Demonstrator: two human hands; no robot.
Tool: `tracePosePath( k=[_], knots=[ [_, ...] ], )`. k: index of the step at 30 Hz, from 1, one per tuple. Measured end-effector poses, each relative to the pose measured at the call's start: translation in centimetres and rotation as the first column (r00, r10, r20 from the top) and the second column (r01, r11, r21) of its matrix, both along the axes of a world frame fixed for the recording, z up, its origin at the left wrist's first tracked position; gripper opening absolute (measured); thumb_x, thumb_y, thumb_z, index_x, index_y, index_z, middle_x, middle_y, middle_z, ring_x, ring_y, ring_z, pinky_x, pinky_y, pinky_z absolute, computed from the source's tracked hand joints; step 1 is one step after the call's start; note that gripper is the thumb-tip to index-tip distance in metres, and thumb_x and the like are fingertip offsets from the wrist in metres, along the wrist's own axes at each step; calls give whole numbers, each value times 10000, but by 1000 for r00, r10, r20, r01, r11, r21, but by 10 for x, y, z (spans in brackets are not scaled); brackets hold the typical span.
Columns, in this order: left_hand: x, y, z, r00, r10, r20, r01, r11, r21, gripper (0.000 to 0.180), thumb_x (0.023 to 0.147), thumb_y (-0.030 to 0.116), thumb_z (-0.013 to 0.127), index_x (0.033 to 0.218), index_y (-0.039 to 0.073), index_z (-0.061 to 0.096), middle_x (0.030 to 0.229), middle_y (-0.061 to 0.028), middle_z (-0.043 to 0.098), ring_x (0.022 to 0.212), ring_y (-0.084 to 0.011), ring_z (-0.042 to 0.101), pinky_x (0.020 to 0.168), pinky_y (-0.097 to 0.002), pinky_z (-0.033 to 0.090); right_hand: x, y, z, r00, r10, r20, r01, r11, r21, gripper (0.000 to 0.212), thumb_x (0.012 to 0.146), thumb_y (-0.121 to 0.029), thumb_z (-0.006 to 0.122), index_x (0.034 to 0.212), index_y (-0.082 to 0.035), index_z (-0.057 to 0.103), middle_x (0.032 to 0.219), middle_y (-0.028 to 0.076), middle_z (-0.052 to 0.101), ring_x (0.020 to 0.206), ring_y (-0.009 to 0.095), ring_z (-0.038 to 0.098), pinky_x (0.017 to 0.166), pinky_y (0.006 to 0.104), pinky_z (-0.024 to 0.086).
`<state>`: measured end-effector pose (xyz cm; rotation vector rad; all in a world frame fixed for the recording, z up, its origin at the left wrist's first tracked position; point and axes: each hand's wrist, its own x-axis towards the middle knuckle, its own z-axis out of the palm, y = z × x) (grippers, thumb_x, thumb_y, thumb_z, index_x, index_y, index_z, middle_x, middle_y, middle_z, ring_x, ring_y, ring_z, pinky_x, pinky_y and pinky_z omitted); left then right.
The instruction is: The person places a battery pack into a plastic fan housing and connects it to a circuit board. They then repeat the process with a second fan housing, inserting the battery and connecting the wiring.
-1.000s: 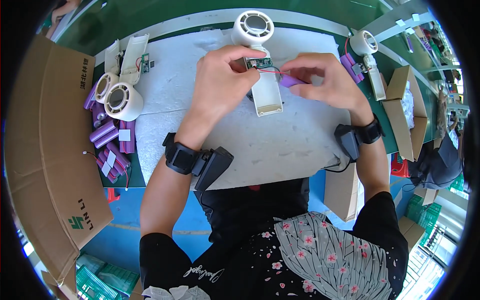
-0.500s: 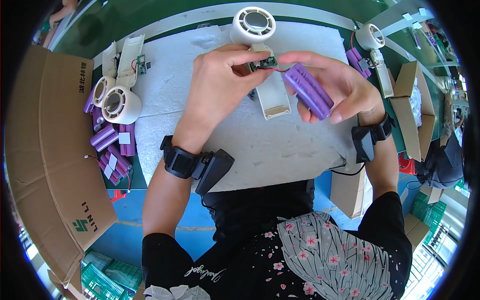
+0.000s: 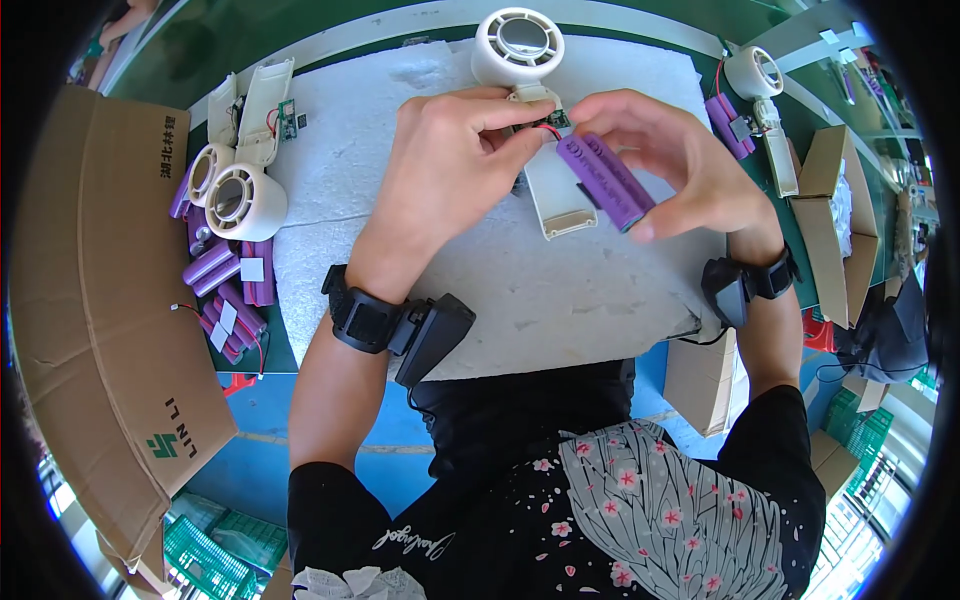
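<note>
Your left hand (image 3: 440, 165) is closed on the far part of an open cream handle (image 3: 562, 195), its thumb and index tips right beside a small green circuit board (image 3: 560, 119); whether they also pinch the red wire (image 3: 550, 130) there, you cannot tell. Your right hand (image 3: 705, 175) grasps a purple battery pack (image 3: 605, 182), its thumb at the pack's near right end and its fingers curled behind the far side. The pack is tilted over the right side of the handle, its far end close to the board and the red wire. The handle's hollow side faces up, and its round fan head (image 3: 518, 45) sits at the far end, on the far edge of a white foam sheet (image 3: 480, 300). You wear a black strapped device on each wrist. On the left side of the green table lie two more cream fan heads (image 3: 245, 202), with open shells (image 3: 264, 105) beyond them and several purple packs (image 3: 212, 268) nearer you; a tall cardboard box (image 3: 110, 290) stands at the far left. On the right, another fan (image 3: 752, 72) lies open, a purple pack (image 3: 730, 125) just left of its handle, and a smaller open carton (image 3: 818, 215) stands nearer you.
</note>
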<state>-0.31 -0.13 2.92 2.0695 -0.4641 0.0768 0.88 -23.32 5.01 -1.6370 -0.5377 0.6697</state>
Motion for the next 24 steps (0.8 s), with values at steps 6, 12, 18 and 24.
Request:
tracePosePath(
  k=[6, 12, 18, 24],
  knots=[
    [2, 6, 2, 997, -50, 54, 47, 997, 54, 273, 803, 68, 699, 1075, 89, 707, 1061, -197, 676, 900, -235, 698, 751, -279, 539, -14, 12, 1, 922, 98, 376, 0, 968, -252, 819, 520, -149, 847, 1271, -83, 528, 1200, 72, 561, 981, 202, 568, 868, 320, 449],
    [4, 10, 1, 988, -126, 95, 116, 988, 104, 289, 835, 47, 649, 1117, 100, 684, 1070, -205, 662, 929, -255, 691, 768, -281, 529, -27, 23, -1, 830, 43, 556, 135, 952, -275, 725, 556, -37, 820, 1232, -67, 560, 1180, 89, 573, 930, 225, 578, 825, 327, 483],
    [3, 12, 0, 988, -128, 90, 122, 990, 66, 284, 851, 41, 626, 1125, 99, 678, 1031, -193, 673, 826, -246, 691, 727, -289, 528, -36, 27, 5, 784, -13, 621, 217, 942, -254, 618, 584, 22, 807, 1169, -34, 615, 1194, 106, 573, 936, 226, 589, 814, 326, 519],
    [6, 13, -3, 981, -149, 122, 145, 989, 40, 265, 870, 55, 609, 1121, 100, 680, 986, -174, 683, 703, -231, 658, 688, -287, 523, -38, 24, 2, 697, 59, 715, 237, 921, -307, 555, 577, 18, 822, 1105, -25, 659, 1241, 134, 580, 925, 243, 626, 819, 326, 541]
  ],
)
